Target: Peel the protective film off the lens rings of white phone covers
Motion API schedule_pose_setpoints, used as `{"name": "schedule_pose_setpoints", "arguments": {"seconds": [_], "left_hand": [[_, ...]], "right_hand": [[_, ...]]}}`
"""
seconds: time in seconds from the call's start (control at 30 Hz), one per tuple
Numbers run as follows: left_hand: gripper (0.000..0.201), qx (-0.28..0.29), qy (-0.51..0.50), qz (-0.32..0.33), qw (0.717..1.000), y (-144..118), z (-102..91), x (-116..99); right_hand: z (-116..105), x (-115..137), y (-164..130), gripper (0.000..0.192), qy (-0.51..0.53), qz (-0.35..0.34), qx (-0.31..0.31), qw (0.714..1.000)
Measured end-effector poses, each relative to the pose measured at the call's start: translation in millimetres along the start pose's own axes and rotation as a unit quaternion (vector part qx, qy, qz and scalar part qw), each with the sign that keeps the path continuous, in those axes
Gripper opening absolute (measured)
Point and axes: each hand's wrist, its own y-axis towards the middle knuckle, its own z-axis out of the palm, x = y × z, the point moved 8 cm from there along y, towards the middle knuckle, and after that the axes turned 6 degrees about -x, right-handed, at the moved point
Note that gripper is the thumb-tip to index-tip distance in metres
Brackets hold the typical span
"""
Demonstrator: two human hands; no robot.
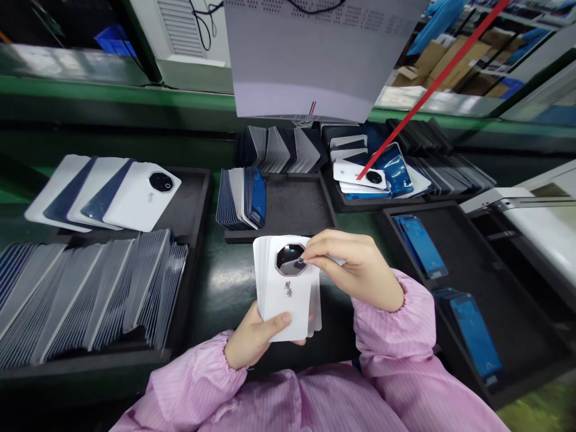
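White phone back covers (288, 294) — a small fanned stack — stand upright in the left hand (254, 339), held above the dark green table (220, 288), thumb pressed across the front cover's lower edge. The right hand (355, 270) reaches over from the right, its fingertips (310, 259) pinched on something thin at the octagonal camera ring (290, 258) — what exactly, I cannot tell. Both sleeves are pink. To the left, a black tray (198, 198) holds rows of covers on edge; to the right, another tray (468, 240) carries blue-filmed pieces (425, 246).
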Motion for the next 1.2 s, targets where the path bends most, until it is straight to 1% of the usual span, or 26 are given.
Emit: {"name": "schedule_pose_setpoints", "arguments": {"seconds": [0.2, 0.37, 0.57, 0.63, 0.73, 0.83, 0.97, 1.03, 1.1, 1.13, 1.2], "left_hand": [[0.031, -0.004, 0.01, 0.002, 1.0, 1, -1.5, 1], [0.032, -0.005, 0.015, -0.001, 1.0, 0, -1.3, 2], [0.031, -0.005, 0.005, 0.002, 1.0, 1, -1.2, 2], [0.031, -0.002, 0.009, 0.002, 1.0, 1, -1.0, 2], [0.031, 0.001, 0.016, 0.0, 1.0, 0, -0.9, 2], [0.032, -0.003, 0.019, -0.001, 1.0, -1, -1.5, 2], [0.035, -0.012, 0.022, -0.006, 1.0, 0, -2.7, 3], [0.036, -0.016, 0.023, -0.005, 1.0, 0, -3.2, 3], [0.036, -0.016, 0.023, 0.0, 1.0, 1, -3.2, 3], [0.036, -0.016, 0.024, 0.004, 1.0, 1, -3.1, 2], [0.036, -0.012, 0.028, 0.01, 0.999, 1, -2.1, 1]], "right_hand": [[5, -2, -1, 0.013, -0.009, 0.004, 0.013, 1.0], [7, -2, 0, 0.014, -0.017, 0.003, 0.008, 1.0], [-7, -1, -1, 0.014, 0.001, 0.011, -0.05, 0.999], [-7, -2, -1, 0.013, 0.007, 0.016, -0.038, 0.999], [1, -3, -1, 0.012, 0.007, 0.017, 0.0, 1.0], [7, -5, -1, 0.014, -0.017, 0.015, 0.013, 1.0], [14, -5, -2, 0.016, -0.049, 0.001, 0.014, 0.999], [18, -5, -2, 0.016, -0.084, -0.007, 0.015, 0.996], [21, -10, -1, 0.011, -0.144, 0.006, 0.012, 0.99], [21, -16, -1, 0.019, -0.171, 0.021, 0.011, 0.985], [19, -28, 0, 0.045, -0.185, 0.053, 0.02, 0.981]]}}
